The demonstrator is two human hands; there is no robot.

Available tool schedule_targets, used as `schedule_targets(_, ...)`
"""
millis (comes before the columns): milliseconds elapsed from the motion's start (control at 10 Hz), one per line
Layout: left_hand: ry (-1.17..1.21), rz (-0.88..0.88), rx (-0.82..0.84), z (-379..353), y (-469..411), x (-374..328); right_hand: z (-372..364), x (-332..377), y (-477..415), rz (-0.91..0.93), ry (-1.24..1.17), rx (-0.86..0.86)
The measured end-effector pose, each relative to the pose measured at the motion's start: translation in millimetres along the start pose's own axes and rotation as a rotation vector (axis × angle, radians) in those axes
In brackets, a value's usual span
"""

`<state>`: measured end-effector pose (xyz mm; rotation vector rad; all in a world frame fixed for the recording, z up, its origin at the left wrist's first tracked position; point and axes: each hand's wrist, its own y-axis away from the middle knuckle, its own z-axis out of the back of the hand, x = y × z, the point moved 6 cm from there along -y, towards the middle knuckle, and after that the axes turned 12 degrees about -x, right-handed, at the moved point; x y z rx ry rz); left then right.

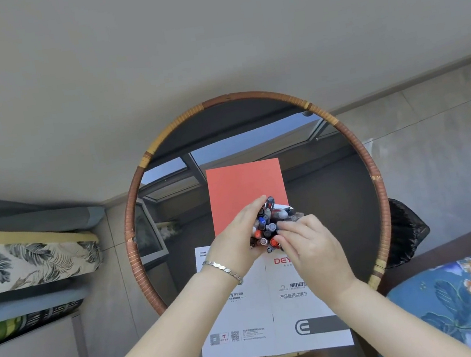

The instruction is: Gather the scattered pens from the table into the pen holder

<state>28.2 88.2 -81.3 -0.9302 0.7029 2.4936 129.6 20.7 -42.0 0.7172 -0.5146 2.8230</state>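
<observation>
Head view, looking down on a round glass-topped table with a wound rattan rim [383, 202]. At frame centre the left hand [237, 240], a metal bracelet [223, 267] on its wrist, curls its fingers round a thick bundle of pens [267, 228] that stands cap-ends up. The right hand [310, 246] comes in from the lower right with bent fingers, their tips on the caps nearest it. Its thumb is hidden, so whether it pinches a pen or only presses cannot be told.

The bundle sits over the lower edge of a red sheet [244, 186] and the upper edge of a white product manual [248, 314]. The pen holder is not plainly visible: both hands and the pens cover the spot where it would stand. No loose pens show elsewhere on the glass.

Risks, as judged:
- The bundle is splayed, with several barrels leaning toward the upper right. If the left hand loosens, they could fan out and roll across the glass.
- An uneven push from the right fingertips could tip a light holder.
- Both papers lie loose on smooth glass, so whatever stands on them may slide.
- Pens forced down together may jam against one another.
</observation>
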Motion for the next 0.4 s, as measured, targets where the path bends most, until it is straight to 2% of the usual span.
schedule_targets(100, -0.028, 0.031, 0.004, 1.3, 1.8, -2.0, 4.5, 6.2, -9.4, -0.002, 0.028, 0.137)
schedule_targets(200, -0.113, 0.04, 0.106, 2.6, -0.7, -6.5, 19.0, 1.6, -22.1, -0.304, -0.042, 0.284)
schedule_targets(300, -0.258, 0.035, 0.243, 23.3, -4.9, -21.4, 31.0, 1.3, -37.8, -0.44, 0.017, 0.45)
schedule_targets(400, -0.258, 0.106, 0.163, 60.7, -3.4, -40.2, 41.1, 5.8, -34.9, -0.491, 0.09, 0.683)
